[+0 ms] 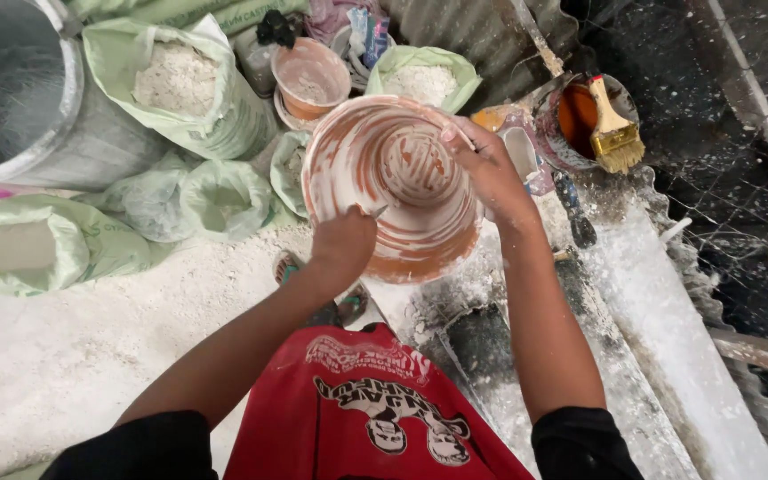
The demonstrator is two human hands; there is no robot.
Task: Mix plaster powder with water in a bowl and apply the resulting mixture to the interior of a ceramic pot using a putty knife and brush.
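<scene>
At 9 o'clock, a large grey drum (20, 98) occupies the upper left corner; its contents are not visible. At 8 o'clock, a pale green sack (37, 244) lies on its side, a blank light patch on its face. At 11 o'clock, an open green sack (188, 89) stands upright, filled with white powder. Two smaller tied green bags (215, 200) sit just below it. White powder covers the floor (64, 347) from 7 to 8 o'clock; this area is otherwise unobstructed.

At 12 o'clock, a small orange-stained tub (311, 78) stands behind the work, next to another open green bag of powder (422, 82).

At centre, the bucket (397, 182) is tilted with its mouth toward the camera. Its white interior is smeared with orange streaks; orange residue collects at the lower wall. The left hand (342, 242) is clenched at the lower left rim, gripping a thin metal tool (379, 212) whose tip points into the bucket. The right hand (489, 169) grasps the upper right rim, fingers curled over the edge.

At 1 o'clock, a pot of orange paint (577, 120) holds a wide brush (613, 133) across its rim. From 3 to 5 o'clock, a powder-dusted corrugated sheet (660, 338) runs diagonally; wire mesh (740, 178) borders it on the right.
</scene>
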